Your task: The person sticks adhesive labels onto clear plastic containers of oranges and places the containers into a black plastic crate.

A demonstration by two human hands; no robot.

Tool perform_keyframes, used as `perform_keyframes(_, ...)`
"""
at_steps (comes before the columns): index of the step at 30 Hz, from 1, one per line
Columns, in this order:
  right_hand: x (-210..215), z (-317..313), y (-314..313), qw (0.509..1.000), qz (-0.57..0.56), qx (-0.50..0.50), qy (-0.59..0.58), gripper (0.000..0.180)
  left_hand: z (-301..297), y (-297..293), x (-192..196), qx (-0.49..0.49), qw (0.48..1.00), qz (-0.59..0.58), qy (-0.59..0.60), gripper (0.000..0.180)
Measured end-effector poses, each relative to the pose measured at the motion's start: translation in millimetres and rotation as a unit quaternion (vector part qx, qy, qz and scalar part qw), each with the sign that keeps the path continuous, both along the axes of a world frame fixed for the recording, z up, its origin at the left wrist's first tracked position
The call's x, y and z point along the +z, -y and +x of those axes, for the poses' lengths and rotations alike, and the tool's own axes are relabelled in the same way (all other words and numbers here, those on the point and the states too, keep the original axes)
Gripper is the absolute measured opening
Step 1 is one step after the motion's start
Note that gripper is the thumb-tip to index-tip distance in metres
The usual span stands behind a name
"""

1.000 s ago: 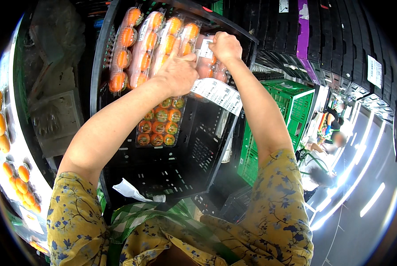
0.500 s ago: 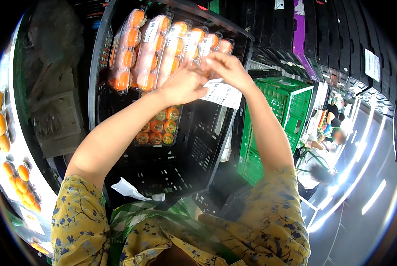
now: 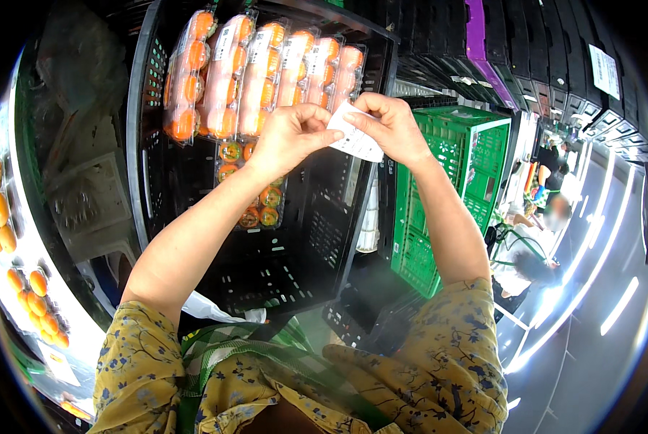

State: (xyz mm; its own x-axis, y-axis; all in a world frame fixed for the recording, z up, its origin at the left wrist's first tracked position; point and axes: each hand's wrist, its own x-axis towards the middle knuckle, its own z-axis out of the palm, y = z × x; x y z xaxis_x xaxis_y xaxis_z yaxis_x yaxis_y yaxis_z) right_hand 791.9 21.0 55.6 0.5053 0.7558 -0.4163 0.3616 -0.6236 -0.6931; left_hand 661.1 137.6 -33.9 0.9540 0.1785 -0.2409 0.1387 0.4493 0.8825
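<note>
The single view came from a wide fisheye camera worn on the person's head, looking down and forward along both forearms, which entered from the lower edge. It sat close to the left hand [image 3: 291, 137] and right hand [image 3: 392, 126], with the black slotted plastic crate [image 3: 316, 239] just beyond them. Straight edges bent toward the dark round rim, and the green slotted plastic crate [image 3: 447, 181] lay to the right.

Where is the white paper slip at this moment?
In the head view, the white paper slip sits upper centre, pinched between the left hand and right hand, over the black crate of packed orange fruit.
</note>
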Motion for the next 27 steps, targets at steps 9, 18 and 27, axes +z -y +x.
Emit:
perform_keyframes(9, -6.0, -10.7, -4.3, 0.996, 0.078, -0.037, 0.038, 0.015, -1.9, 2.7, 4.7, 0.003, 0.999, 0.043, -0.008, 0.010)
perform_keyframes(18, 2.3, -5.2, -0.5, 0.999, -0.007, 0.004, 0.054, 0.015, -3.9, 6.8, 16.7, 0.079, 0.989, 0.126, -0.002, 0.016)
perform_keyframes(27, -5.6, 1.2, 4.9, 0.998, 0.012, -0.004, 0.061, 0.017, -0.4, 11.0, 13.8, 0.126, 0.970, 0.210, -0.012, 0.012)
